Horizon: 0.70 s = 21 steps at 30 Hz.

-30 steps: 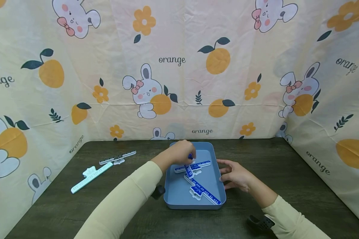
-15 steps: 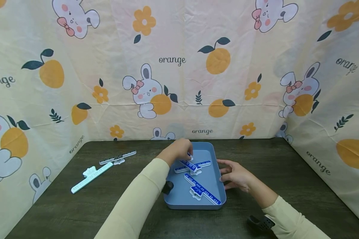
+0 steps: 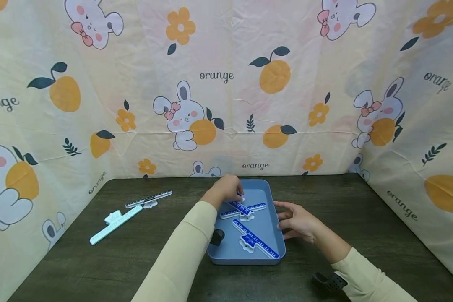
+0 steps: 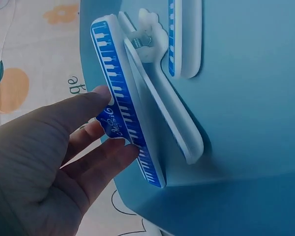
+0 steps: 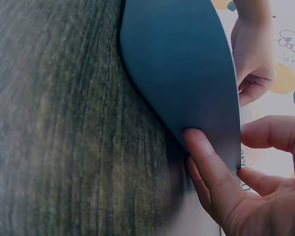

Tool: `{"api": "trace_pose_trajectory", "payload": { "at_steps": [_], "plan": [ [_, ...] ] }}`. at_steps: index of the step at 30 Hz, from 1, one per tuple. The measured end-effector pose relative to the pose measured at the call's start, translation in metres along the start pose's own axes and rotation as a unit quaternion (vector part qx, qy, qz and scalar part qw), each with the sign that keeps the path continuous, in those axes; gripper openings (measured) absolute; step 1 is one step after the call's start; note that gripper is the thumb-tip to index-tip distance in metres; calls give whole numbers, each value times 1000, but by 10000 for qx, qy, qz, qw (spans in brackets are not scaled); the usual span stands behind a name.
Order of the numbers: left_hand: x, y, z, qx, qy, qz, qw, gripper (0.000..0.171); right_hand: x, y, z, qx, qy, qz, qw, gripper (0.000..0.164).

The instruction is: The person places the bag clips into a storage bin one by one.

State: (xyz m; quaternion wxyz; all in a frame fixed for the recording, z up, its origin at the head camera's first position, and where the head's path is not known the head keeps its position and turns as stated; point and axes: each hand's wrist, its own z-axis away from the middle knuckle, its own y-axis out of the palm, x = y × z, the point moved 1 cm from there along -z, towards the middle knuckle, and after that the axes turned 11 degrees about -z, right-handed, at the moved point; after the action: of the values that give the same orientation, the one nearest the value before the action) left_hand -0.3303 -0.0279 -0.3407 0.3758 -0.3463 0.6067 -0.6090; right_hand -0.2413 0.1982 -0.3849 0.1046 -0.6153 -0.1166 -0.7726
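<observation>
In the head view my left hand (image 3: 224,191) is over the far left part of a blue-grey tray (image 3: 226,249). Its thumb and fingers pinch the wing of a blue-and-white piano-key clip (image 4: 122,98), marked "Music" in the left wrist view. This clip slants across a second clip (image 3: 258,206) of the same pattern. A third such clip (image 3: 254,238) lies apart from them, nearer the tray's front. Against the tray's right wall, my right hand (image 3: 298,222) touches the outside with spread, relaxed fingers; the right wrist view shows its fingertips (image 5: 199,140) on the wall.
Left of the tray, a mint-green clip (image 3: 117,224) and a black-and-white clip (image 3: 149,199) lie end to end on the dark wooden table (image 3: 166,251). A patterned cloth (image 3: 230,105) with rabbits and oranges hangs behind and along both sides.
My left hand has shifted slightly and turned its clip from pointing toward the third clip to lying slanted over the second one. The right hand stays at the tray wall.
</observation>
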Motion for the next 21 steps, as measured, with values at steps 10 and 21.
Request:
{"api": "trace_pose_trajectory", "payload": {
  "at_steps": [10,21],
  "plan": [
    [3,1,1,-17,-118,122,9999,21,1,0,1,-4,15,10,10000,78],
    [2,-4,3,-206,30,284,9994,16,0,1,0,-9,19,12,10000,78]
  ]
}}
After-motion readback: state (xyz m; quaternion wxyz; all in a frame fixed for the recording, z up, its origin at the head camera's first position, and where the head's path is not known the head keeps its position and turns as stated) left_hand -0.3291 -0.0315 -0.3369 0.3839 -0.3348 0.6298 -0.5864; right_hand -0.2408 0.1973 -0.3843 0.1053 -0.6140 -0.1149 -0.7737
